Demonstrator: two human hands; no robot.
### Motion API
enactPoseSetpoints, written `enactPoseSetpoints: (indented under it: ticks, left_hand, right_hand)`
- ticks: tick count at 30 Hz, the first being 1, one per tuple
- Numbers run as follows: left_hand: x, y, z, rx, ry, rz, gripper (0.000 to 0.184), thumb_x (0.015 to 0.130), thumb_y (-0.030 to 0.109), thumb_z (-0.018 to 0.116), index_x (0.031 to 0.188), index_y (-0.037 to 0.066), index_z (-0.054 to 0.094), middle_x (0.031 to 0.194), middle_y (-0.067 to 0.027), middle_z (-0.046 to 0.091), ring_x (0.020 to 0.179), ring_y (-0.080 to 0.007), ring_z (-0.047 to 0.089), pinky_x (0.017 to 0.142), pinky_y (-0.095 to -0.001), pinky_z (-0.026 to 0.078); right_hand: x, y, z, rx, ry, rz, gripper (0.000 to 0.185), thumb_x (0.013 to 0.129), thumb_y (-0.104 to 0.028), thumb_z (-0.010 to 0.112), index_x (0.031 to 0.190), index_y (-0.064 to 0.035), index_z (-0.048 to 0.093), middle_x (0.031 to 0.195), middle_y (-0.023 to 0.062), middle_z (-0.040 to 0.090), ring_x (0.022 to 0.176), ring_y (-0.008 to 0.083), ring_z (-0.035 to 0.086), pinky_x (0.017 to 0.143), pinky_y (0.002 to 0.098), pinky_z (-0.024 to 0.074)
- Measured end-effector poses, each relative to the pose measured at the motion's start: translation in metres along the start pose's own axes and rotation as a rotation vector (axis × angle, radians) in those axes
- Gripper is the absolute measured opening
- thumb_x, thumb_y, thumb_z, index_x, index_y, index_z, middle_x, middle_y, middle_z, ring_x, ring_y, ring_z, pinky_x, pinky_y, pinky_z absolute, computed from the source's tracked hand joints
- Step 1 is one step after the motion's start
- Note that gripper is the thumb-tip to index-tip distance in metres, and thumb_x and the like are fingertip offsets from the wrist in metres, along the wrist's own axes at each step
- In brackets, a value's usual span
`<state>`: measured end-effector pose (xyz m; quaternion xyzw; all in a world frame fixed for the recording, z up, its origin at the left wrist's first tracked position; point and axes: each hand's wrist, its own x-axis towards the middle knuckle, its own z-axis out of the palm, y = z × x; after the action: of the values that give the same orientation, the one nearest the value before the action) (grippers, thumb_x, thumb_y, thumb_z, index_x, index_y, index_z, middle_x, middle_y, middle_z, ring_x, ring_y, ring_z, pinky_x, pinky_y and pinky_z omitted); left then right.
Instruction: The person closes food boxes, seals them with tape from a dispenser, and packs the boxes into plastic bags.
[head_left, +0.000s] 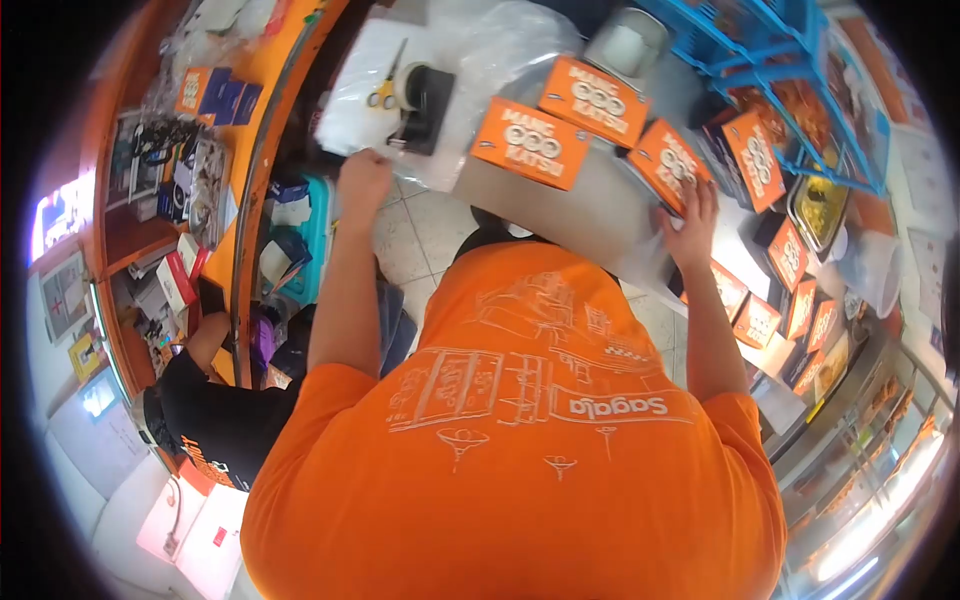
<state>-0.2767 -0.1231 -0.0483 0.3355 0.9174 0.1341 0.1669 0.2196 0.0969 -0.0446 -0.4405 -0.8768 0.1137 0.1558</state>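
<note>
My left hand (364,182) is closed at the front edge of the counter, beside a white plastic sheet (350,110); what it holds, if anything, is too small to make out. My right hand (692,228) has its fingers spread, the fingertips touching the lower right side of an orange box (668,163) printed "MANG KATSU". Two similar orange boxes, one (530,143) nearer the edge and one (594,100) behind it, lie to the left of that box. Yellow-handled scissors (386,90) and a roll of tape (410,86) rest on the sheet near a black item (430,110).
Blue plastic crates (780,75) and a metal tray of yellow food (820,205) stand at the right. More orange boxes (788,252) line the right side. A person in a black shirt (225,410) is low at the left, beside an orange-edged shelf (262,165).
</note>
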Motion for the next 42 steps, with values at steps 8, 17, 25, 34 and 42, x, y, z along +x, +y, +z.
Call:
enactPoseSetpoints:
  ticks: [8, 17, 25, 34, 42]
  left_hand:
    - [-0.094, 0.116, -0.007, -0.562, -0.148, -0.109, 0.022, 0.089, 0.021, 0.069, 0.092, -0.001, 0.07, 0.083, -0.0061, 0.07, 0.072, -0.0151, 0.062, 0.066, -0.0294, 0.048]
    - [-0.156, 0.336, 0.106, -1.128, -0.607, -0.108, 0.019, 0.093, 0.018, 0.066, 0.101, 0.001, 0.066, 0.088, -0.0029, 0.065, 0.059, -0.0073, 0.044, 0.055, -0.0237, 0.038]
    - [-0.139, 0.314, 0.137, -0.991, -0.611, -0.351, 0.016, 0.091, 0.013, 0.066, 0.096, -0.003, 0.066, 0.082, -0.0056, 0.064, 0.057, -0.0077, 0.045, 0.049, -0.024, 0.035]
    - [-0.114, 0.297, 0.172, -0.701, -0.644, -0.183, 0.021, 0.091, 0.016, 0.063, 0.091, -0.004, 0.07, 0.08, -0.0102, 0.07, 0.059, -0.0143, 0.061, 0.054, -0.0284, 0.047]
    - [-0.112, 0.266, 0.037, -0.396, -0.947, 0.249, 0.018, 0.09, 0.015, 0.061, 0.099, 0.002, 0.071, 0.082, -0.0059, 0.07, 0.061, -0.014, 0.063, 0.06, -0.0291, 0.051]
  right_hand:
    - [0.013, -0.002, 0.02, 0.038, -0.019, 0.001, 0.062, 0.086, -0.03, 0.071, 0.141, -0.0122, 0.047, 0.156, 0.0129, 0.033, 0.147, 0.0357, 0.023, 0.115, 0.0593, 0.0236]
    - [-0.003, -0.009, 0.034, 0.304, 0.007, 0.033, 0.063, 0.093, -0.015, 0.059, 0.151, -0.0164, 0.034, 0.157, 0.0122, 0.032, 0.149, 0.0332, 0.019, 0.113, 0.0656, 0.0219]
    - [-0.006, -0.012, 0.037, 0.054, -0.059, -0.037, 0.055, 0.095, -0.017, 0.057, 0.146, -0.0346, 0.043, 0.157, 0.0161, 0.03, 0.149, 0.0364, 0.019, 0.104, 0.0703, 0.0339]
    - [-0.006, -0.01, 0.032, 0.169, -0.043, -0.06, 0.049, 0.094, -0.012, 0.053, 0.141, -0.0289, 0.05, 0.157, 0.0162, 0.03, 0.15, 0.0343, 0.017, 0.106, 0.0715, 0.0302]
    - [-0.009, -0.002, 0.005, -0.149, 0.006, 0.095, 0.048, 0.093, -0.022, 0.055, 0.14, -0.0234, 0.05, 0.158, 0.0164, 0.029, 0.148, 0.0364, 0.022, 0.111, 0.0703, 0.0177]
